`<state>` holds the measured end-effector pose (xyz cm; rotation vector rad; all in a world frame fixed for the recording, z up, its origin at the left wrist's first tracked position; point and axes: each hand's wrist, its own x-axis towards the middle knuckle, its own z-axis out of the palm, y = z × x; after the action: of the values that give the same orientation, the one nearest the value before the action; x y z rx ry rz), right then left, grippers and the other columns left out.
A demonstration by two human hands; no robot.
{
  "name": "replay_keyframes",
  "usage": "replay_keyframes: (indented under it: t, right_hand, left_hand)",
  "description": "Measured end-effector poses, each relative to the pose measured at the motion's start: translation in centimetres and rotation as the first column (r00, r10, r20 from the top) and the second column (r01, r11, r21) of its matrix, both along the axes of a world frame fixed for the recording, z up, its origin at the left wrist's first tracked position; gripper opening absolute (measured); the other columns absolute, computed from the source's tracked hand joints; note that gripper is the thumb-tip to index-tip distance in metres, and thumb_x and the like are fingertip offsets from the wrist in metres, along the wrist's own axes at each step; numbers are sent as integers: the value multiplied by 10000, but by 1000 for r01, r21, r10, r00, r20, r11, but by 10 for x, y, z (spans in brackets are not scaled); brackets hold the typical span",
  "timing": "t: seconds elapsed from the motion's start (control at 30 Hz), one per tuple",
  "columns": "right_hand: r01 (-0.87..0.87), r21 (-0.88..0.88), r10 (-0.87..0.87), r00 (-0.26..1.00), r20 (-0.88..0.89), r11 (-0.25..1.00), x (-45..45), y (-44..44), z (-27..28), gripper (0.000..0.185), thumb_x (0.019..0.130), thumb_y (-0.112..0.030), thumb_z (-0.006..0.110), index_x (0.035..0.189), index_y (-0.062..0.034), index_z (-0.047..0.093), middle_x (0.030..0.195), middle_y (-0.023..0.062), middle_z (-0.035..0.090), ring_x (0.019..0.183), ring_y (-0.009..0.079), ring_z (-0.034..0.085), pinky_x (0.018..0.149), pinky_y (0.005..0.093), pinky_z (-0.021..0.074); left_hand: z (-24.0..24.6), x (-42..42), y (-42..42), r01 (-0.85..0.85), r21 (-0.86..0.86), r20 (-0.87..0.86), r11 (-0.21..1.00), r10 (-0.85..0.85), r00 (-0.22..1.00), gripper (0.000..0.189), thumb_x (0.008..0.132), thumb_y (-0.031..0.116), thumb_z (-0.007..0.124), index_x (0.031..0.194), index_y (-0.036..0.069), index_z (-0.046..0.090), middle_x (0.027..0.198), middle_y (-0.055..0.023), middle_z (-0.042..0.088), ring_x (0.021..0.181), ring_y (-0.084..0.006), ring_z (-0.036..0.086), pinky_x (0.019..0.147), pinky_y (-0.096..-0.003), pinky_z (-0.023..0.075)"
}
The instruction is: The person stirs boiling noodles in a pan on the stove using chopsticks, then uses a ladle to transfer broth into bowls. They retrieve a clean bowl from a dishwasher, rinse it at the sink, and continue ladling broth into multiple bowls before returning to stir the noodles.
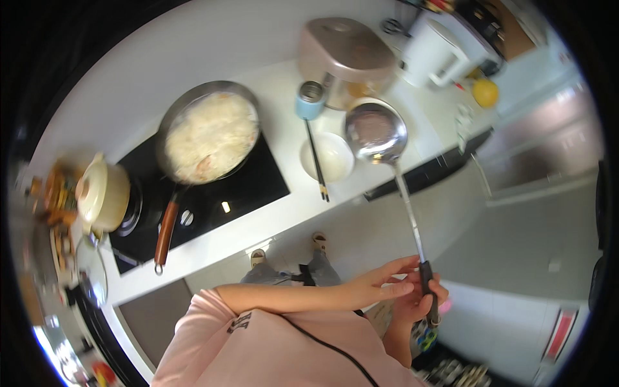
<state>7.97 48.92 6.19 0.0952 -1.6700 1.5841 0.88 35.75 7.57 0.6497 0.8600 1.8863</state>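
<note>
My right hand (420, 302) grips the black handle of a large stainless steel ladle (377, 133). My left hand (389, 285) is beside that handle, fingers apart, with its fingertips close to or touching the handle. The ladle's shiny bowl is up over the counter edge, right of a white bowl (333, 164). Black chopsticks (315, 157) lie across the white bowl. A wok-like pan (169, 150) with a wooden handle sits on the black cooktop (256, 179), filled with pale, frothy food (210, 133).
A cream lidded pot (106, 196) stands at the cooktop's left, with a glass lid (92, 271) nearby. Behind the white bowl are a blue container (310, 101) and a rice cooker (346, 53). A white kettle (430, 51) and a yellow fruit (485, 93) are farther right.
</note>
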Motion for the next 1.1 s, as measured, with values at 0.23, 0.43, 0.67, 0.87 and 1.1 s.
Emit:
replay_keyframes:
  t: [0.23,0.43,0.67,0.87,1.1]
  right_hand:
    - [-924,23,924,381,-28,381,-107,-42,15,286,895,-335,564,996,-77,636,1280,196,489,1153,289,494,986,391,353]
    - [-875,161,860,-481,-174,-457,-89,-204,49,800,671,-117,736,1359,-57,331,1295,168,373,1198,339,363,990,392,353]
    - [-116,605,433,-802,411,-788,-9,-341,124,960,626,-396,757,1388,-58,279,1172,211,452,1068,376,475,932,422,388]
    - [476,242,-469,-878,89,-845,103,-551,136,612,779,-420,633,1303,-169,440,1152,133,535,1086,309,518,868,427,445]
    - [-274,929,758,-652,11,-249,215,-601,-22,267,712,-229,576,958,-233,679,887,11,616,933,206,567,812,407,416]
  left_hand:
    - [29,6,-34,-828,238,-109,508,861,497,452,912,161,504,1297,38,300,1295,-177,458,1263,-299,389,1033,-425,321]
    - [65,98,-122,-824,120,-153,-553,810,-566,312,947,243,402,1200,61,407,1063,-156,570,1101,-263,503,971,-418,380]
    - [87,282,-177,-117,-28,-193,-993,120,-974,397,971,292,374,1252,19,440,1118,-151,544,1067,-230,521,953,-384,396]
    - [83,361,-182,39,66,-321,-997,-59,-945,300,966,241,442,1141,1,483,906,-59,527,886,-167,510,827,-287,418]
    - [63,344,-226,-4,50,-329,-999,-12,-944,279,971,226,419,1142,17,488,914,-57,519,863,-125,495,750,-250,424]
